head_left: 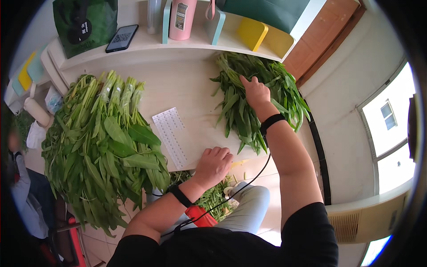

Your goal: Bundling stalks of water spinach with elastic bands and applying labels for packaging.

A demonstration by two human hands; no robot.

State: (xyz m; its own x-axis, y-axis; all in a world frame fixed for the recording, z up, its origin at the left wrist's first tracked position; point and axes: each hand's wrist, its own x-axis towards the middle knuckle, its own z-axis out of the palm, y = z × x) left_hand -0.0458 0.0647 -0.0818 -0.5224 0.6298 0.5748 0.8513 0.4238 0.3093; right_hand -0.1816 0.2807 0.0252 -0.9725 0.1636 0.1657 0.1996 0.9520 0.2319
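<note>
My right hand [258, 92] reaches onto a loose heap of leafy green vegetables [233, 110] at the desk's right side. Its index finger touches the pale stems; the other fingertips are hidden, so I cannot tell whether it grips any. My left hand [213, 168] rests at the desk's front edge, fingers curled together and nothing showing in it. To its left lies a white sheet of small printed labels [170, 137], partly peeled off. Several bunches of similar greens [110, 143] lie farther left, some with clear wrap around the stems [127, 93], their leaves hanging over the edge.
The back shelf [200, 45] holds a green bag [85, 26], a phone [122, 38], a pink tumbler [180, 20] and dividers [252, 33]. A black cable [247, 184] crosses below my arms. Loose greens [217, 200] and a red object [201, 216] are near my legs. Another person [28, 197] is at far left.
</note>
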